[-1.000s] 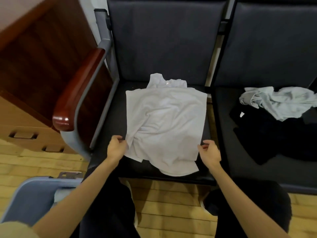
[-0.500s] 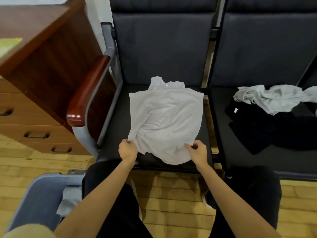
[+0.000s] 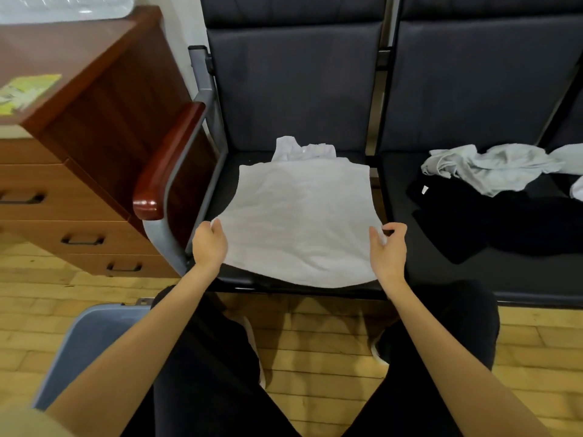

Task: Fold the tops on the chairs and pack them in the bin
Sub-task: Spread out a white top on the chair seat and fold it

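Spreading the white top flat

Our left hand [image 3: 209,244] and right hand [image 3: 387,247] pinch the white cotton top [image 3: 299,222], now pulled smoother on the dark padded chair [image 3: 220,190], ready for folding.

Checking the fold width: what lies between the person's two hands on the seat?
In the head view, only the white cotton top spans from the left hand to the right hand.
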